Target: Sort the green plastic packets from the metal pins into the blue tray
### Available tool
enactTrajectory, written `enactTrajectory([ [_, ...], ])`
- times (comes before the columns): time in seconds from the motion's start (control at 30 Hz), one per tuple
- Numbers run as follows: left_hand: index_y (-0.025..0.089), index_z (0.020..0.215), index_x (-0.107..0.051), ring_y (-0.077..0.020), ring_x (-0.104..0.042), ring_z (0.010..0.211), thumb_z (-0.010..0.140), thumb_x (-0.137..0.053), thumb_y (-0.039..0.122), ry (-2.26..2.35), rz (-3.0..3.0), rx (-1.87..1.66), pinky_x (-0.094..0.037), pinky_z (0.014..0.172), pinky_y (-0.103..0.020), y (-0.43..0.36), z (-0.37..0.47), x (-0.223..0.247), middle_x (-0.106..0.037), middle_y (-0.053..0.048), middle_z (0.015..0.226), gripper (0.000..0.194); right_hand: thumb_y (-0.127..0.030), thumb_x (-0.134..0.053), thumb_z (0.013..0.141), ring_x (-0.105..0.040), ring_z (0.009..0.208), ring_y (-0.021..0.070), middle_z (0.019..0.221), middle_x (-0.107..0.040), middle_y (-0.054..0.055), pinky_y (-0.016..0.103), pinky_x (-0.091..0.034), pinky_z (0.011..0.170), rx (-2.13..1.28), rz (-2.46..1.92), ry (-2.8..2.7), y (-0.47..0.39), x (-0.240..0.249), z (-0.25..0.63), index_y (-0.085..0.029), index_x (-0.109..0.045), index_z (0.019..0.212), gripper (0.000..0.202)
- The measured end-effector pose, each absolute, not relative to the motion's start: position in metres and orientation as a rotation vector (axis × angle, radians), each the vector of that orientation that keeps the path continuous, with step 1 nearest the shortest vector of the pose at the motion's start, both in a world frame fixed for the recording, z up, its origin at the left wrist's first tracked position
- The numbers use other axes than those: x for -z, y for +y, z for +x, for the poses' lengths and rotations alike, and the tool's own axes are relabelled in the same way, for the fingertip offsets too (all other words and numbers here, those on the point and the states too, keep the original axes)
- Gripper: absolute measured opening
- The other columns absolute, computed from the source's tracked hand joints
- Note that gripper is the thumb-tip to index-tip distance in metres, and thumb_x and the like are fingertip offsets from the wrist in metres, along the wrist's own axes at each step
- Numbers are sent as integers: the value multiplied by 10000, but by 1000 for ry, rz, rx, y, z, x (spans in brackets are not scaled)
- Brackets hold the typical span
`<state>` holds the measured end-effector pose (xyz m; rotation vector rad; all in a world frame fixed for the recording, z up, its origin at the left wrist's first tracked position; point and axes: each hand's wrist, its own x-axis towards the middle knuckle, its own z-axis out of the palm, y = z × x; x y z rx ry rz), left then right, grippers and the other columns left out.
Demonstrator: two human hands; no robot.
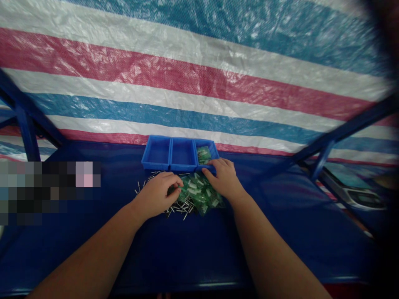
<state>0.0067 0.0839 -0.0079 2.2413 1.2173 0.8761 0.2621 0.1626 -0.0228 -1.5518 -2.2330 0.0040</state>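
Leftmost, scattered thin silver metal pins (149,177) on dark blue table surface (187,245). Next, left hand (157,194), fingers curled down onto pile of small green clear plastic packets (199,194), grasp itself hidden. Behind, row of three blue plastic bins (179,155), a few green packets in rightmost. Right hand (222,178) flat on pile's right edge, fingers loosely spread, touching bin's front rim.

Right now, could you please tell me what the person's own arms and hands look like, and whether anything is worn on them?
Both arms are bare as far up as the picture shows: no sleeves in view. The left hand and the right hand wear no gloves. No watch, bracelet or ring can be seen on the wrists or fingers, though the picture is soft, so a thin ring could go unnoticed.
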Motion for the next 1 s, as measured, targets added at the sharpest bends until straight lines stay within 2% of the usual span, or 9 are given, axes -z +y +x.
enactTrajectory([
  [0.13, 211, 916, -638, -197, -587, 903, 842, -605, 115, 1280, 2238, -893, -460, 834, -374, 85, 5, 8, -649, -14, 903, 125, -445, -600, 897, -552, 1165, 364, 1103, -696, 95, 619, -353, 1039, -69, -1547, -2175, 160, 18, 263, -221, -653, 1060, 282],
  [0.3, 224, 973, -654, -221, -600, 960, 826, -642, 149, 1325, 2240, -905, -481, 894, -423, 86, 4, 12, -669, -34, 1000, 165, -421, -642, 859, -547, 1183, 366, 1104, -684, 91, 684, -275, 1071, -11, -1436, -2126, 151, 4, 260, -229, -669, 1033, 261],
  [0.37, 226, 983, -656, -226, -607, 974, 822, -656, 163, 1321, 2247, -905, -485, 915, -437, 86, 5, 13, -676, -35, 1016, 173, -395, -652, 850, -537, 1199, 347, 1101, -677, 78, 656, -254, 1107, 3, -1334, -2143, 145, -6, 258, -235, -669, 1024, 237],
  [0.5, 227, 1013, -658, -232, -623, 1001, 825, -655, 172, 1330, 2241, -911, -490, 944, -450, 86, 5, 16, -695, -41, 1053, 197, -239, -619, 836, -590, 1080, 249, 1032, -679, 39, 458, -407, 1058, -223, -1053, -2409, 135, -21, 255, -230, -647, 1001, 167],
  [0.57, 229, 1031, -661, -233, -631, 1018, 825, -651, 174, 1345, 2227, -918, -492, 956, -448, 87, 5, 17, -706, -41, 1082, 213, -165, -602, 801, -579, 1109, 239, 1022, -680, 24, 425, -413, 1060, -295, -964, -2531, 133, -23, 255, -234, -650, 992, 209],
  [0.67, 233, 1037, -670, -234, -642, 1026, 829, -650, 190, 1377, 2209, -911, -494, 962, -449, 88, 5, 20, -719, -39, 1099, 214, -110, -605, 738, -541, 1193, 254, 1078, -682, 15, 449, -365, 1116, -309, -935, -2613, 133, -21, 257, -240, -663, 1031, 326],
  [0.8, 234, 1020, -680, -238, -653, 1000, 834, -646, 209, 1404, 2208, -882, -500, 946, -451, 88, 5, 22, -731, -36, 1054, 191, -132, -677, 712, -470, 1285, 292, 1130, -683, 18, 495, -357, 1119, -332, -1016, -2648, 132, -18, 257, -258, -664, 1136, 442],
  [1.0, 231, 1009, -690, -236, -650, 972, 834, -644, 205, 1395, 2214, -870, -502, 929, -445, 89, 5, 20, -731, -39, 1021, 183, -126, -702, 728, -460, 1273, 308, 1069, -704, 11, 515, -363, 1105, -281, -1096, -2623, 131, -13, 252, -266, -687, 1090, 389],
])
